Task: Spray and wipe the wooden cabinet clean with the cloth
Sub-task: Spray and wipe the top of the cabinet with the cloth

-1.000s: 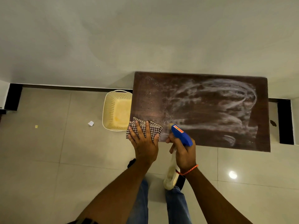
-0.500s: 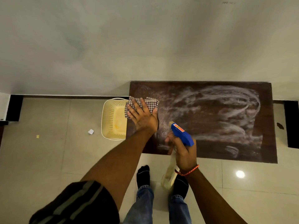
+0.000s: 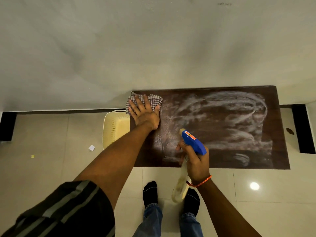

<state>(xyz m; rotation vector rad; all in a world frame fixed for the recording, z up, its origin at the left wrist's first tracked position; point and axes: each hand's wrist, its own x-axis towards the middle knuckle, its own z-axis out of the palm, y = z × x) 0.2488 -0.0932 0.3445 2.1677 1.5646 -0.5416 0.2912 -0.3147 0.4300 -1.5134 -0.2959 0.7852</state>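
cloth (image 3: 155, 100) half under left hand (image 3: 145, 115)

Left hand (image 3: 145, 115) splayed flat — right hand (image 3: 198, 163) gripping.

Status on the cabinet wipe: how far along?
Done: sprayed; white foam streaks cover most of the cabinet top. In hand: the left hand presses the checked cloth flat at the far left corner; the right hand grips the spray bottle. Left: wiping the streaked middle and right side clear.
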